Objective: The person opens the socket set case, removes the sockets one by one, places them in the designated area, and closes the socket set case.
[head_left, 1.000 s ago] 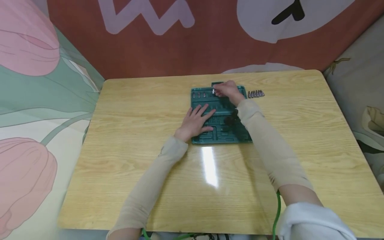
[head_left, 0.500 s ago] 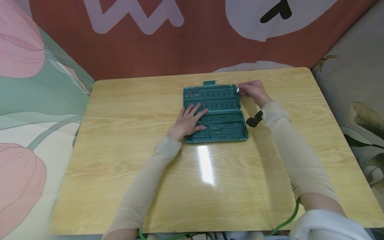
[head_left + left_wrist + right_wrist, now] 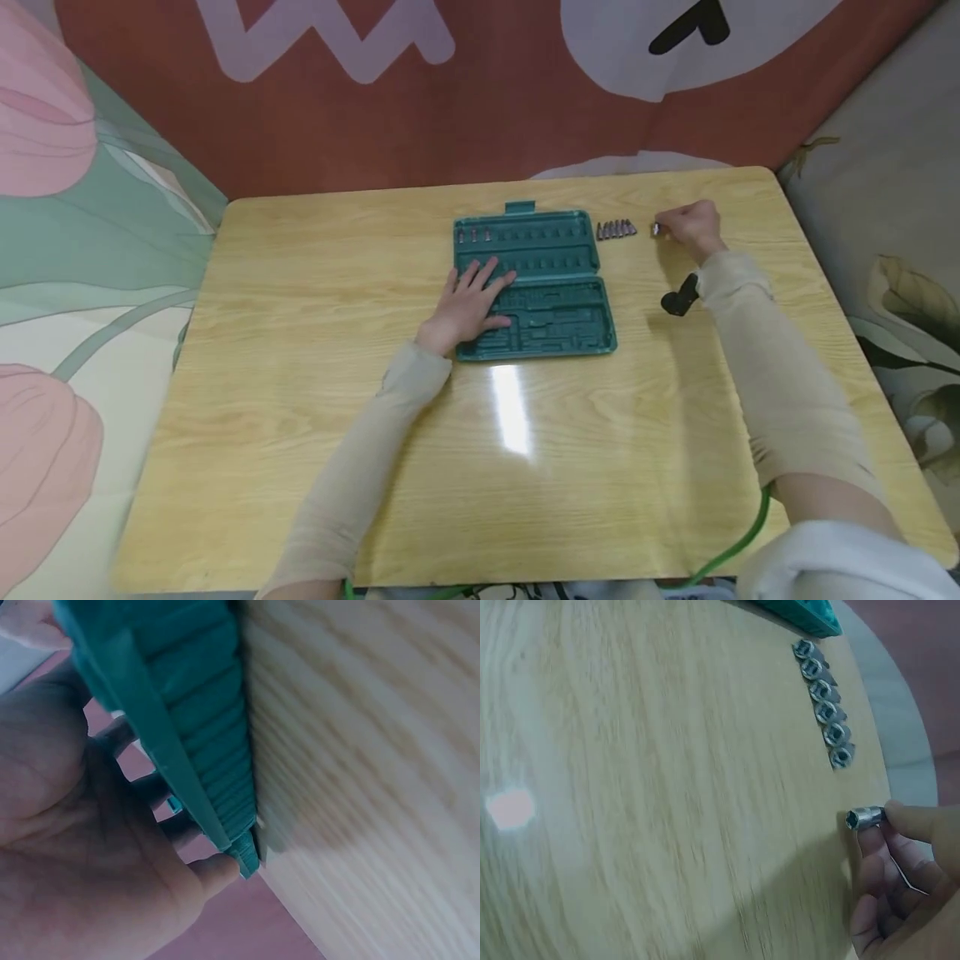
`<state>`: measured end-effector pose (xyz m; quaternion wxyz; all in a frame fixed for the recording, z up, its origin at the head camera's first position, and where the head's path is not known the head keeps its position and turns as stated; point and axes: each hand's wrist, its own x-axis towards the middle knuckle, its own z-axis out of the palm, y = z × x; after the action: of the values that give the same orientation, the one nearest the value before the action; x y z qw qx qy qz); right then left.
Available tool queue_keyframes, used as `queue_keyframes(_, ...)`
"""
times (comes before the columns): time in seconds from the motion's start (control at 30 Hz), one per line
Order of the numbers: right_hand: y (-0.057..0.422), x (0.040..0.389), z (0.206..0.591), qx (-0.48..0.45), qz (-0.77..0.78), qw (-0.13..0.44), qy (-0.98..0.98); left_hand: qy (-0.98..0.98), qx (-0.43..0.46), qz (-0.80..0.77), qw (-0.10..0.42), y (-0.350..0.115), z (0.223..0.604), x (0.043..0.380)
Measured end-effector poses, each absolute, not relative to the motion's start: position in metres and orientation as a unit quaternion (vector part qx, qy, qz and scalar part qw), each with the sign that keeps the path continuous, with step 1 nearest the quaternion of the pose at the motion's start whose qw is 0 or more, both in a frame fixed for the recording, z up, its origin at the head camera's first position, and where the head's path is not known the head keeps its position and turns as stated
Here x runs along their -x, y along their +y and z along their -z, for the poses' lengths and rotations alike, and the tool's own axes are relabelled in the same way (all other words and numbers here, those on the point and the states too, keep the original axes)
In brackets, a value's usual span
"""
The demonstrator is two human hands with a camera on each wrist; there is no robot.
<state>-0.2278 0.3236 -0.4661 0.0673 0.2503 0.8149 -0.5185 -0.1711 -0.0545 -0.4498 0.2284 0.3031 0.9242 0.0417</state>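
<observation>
1. A second ago your right hand was over the upper row of the green tool case; half a second ago it was just off the case's right edge. Now it is over the table, beyond the far right end of the row of six socket bits.
2. Your left hand stays where it was, at the case's left side, its fingers spread flat across the case and gripping nothing; you seem to be steadying it.
3. As I judge it, this shift leaves one more bit out of the case, with three bits standing in the upper row at its left end.
4. Your right thumb and fingertips pinch the held socket bit by its darker rear end. It sits beside the row but apart from it; I can't tell whether it touches the wood.
5. It looks short and cylindrical, with a shiny silver sleeve and a recessed mouth that points away from your fingers.
6. The six in the row look much like it, lying side by side near the case's right edge, their mouths all facing the same way.
</observation>
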Motion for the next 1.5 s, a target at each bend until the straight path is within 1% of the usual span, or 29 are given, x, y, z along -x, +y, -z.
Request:
queue_keyframes(0.33, 0.312, 0.236, 0.480, -0.237, 0.476, 0.087, 0.842, 0.925, -0.298, -0.052, 0.232, -0.053, 0.454, 0.172)
queue_keyframes(0.47, 0.307, 0.237, 0.482, -0.227, 0.456, 0.085, 0.856, 0.926, -0.293, -0.049, 0.233, -0.055, 0.454, 0.172)
queue_keyframes(0.73, 0.303, 0.235, 0.481, -0.217, 0.445, 0.059, 0.867, 0.925, -0.294, -0.050, 0.234, -0.055, 0.452, 0.173)
queue_keyframes(0.97, 0.303, 0.237, 0.485, -0.225, 0.441, 0.050, 0.867, 0.926, -0.292, -0.050, 0.236, -0.056, 0.453, 0.173)
queue_keyframes(1.07, 0.300, 0.237, 0.488, -0.237, 0.438, 0.028, 0.867, 0.925, -0.292, -0.052, 0.238, -0.056, 0.453, 0.173)
queue_keyframes(1.17, 0.287, 0.239, 0.483, -0.244, 0.437, 0.000, 0.866, 0.924, -0.291, -0.057, 0.239, -0.058, 0.454, 0.174)
queue_keyframes(1.23, 0.268, 0.242, 0.476, -0.225, 0.429, -0.007, 0.875, 0.925, -0.290, -0.059, 0.239, -0.059, 0.454, 0.174)
queue_keyframes(1.37, 0.218, 0.251, 0.459, -0.148, 0.430, 0.057, 0.889, 0.926, -0.290, -0.056, 0.237, -0.059, 0.454, 0.176)
queue_keyframes(1.47, 0.179, 0.258, 0.454, -0.100, 0.433, 0.111, 0.889, 0.926, -0.291, -0.048, 0.237, -0.057, 0.455, 0.176)
queue_keyframes(1.5, 0.168, 0.260, 0.454, -0.086, 0.430, 0.120, 0.891, 0.926, -0.292, -0.046, 0.237, -0.056, 0.455, 0.176)
